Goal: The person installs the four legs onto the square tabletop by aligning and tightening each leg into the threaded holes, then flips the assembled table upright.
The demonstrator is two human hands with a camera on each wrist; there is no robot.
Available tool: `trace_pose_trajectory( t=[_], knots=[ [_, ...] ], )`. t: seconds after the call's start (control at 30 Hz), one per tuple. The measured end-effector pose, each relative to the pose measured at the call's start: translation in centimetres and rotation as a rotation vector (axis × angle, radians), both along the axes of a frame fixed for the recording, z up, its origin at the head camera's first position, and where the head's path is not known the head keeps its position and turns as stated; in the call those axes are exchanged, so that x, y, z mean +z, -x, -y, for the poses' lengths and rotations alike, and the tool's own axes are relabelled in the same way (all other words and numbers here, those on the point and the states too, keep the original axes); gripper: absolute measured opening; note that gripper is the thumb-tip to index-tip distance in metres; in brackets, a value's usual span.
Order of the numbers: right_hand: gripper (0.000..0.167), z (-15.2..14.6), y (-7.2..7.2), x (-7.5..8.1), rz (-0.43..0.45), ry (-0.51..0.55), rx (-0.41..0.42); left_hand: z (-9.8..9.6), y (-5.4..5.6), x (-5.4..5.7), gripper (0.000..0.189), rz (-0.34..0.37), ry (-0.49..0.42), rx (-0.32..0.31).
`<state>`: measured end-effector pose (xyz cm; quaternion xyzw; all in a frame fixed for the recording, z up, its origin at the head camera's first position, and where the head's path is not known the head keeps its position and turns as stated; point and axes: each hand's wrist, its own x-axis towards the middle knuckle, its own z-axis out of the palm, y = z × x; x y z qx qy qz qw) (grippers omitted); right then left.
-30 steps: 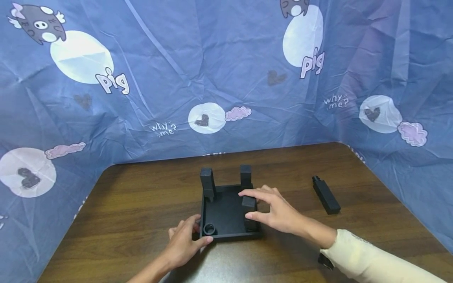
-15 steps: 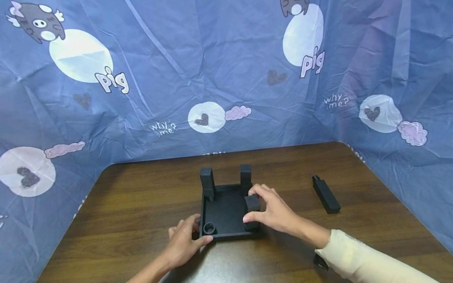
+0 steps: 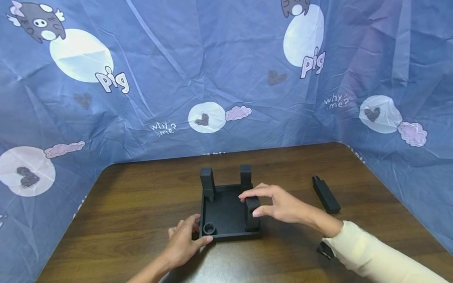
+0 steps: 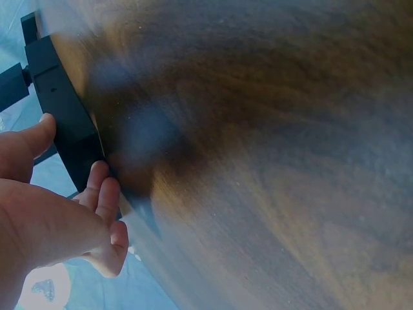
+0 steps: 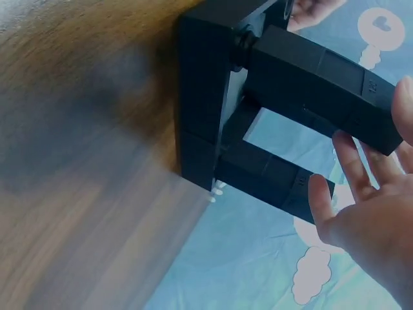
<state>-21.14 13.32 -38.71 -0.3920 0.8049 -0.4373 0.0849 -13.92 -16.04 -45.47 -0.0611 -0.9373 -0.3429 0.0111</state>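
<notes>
A black square tabletop [image 3: 226, 212] with a raised rim lies underside up, like a small upturned table. My left hand [image 3: 184, 241] grips its near left corner, thumb on the rim and fingers along the side. Beside the thumb is a bare threaded socket ring [image 3: 209, 228]. At the near right corner a black square leg [image 3: 252, 216] stands upright. My right hand [image 3: 279, 202] is round its top, thumb on the near side, index finger reaching past the far side. In the right wrist view dark thread [image 5: 242, 48] shows at the leg's foot.
Two more legs stand at the far corners, the far left leg [image 3: 207, 182] and the far right leg [image 3: 245, 175]. A loose leg [image 3: 326, 195] with a threaded end lies on the wooden table [image 3: 148, 188] to the right. A blue printed cloth [image 3: 159, 78] hangs behind.
My right hand's fingers closed round the near right leg and turned it, then spread again with the index finger reaching left. The left hand stays on the tabletop corner.
</notes>
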Motion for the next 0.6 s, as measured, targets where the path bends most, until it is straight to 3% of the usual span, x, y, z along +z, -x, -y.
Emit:
trace_pose_trajectory(
  t=[0.33,0.47,0.6],
  knots=[
    [0.048,2.0,-0.3,-1.2,-0.074,0.081,-0.226,-0.1,0.0,0.0,0.069,-0.008,-0.006,0.001],
    [0.048,1.9,-0.3,-1.4,-0.055,0.072,-0.206,0.0,0.0,0.0,0.070,-0.005,-0.003,-0.001],
    [0.057,0.9,0.0,-0.7,0.020,0.029,-0.093,0.0,0.0,0.1,0.071,0.001,0.000,0.000]
  ],
)
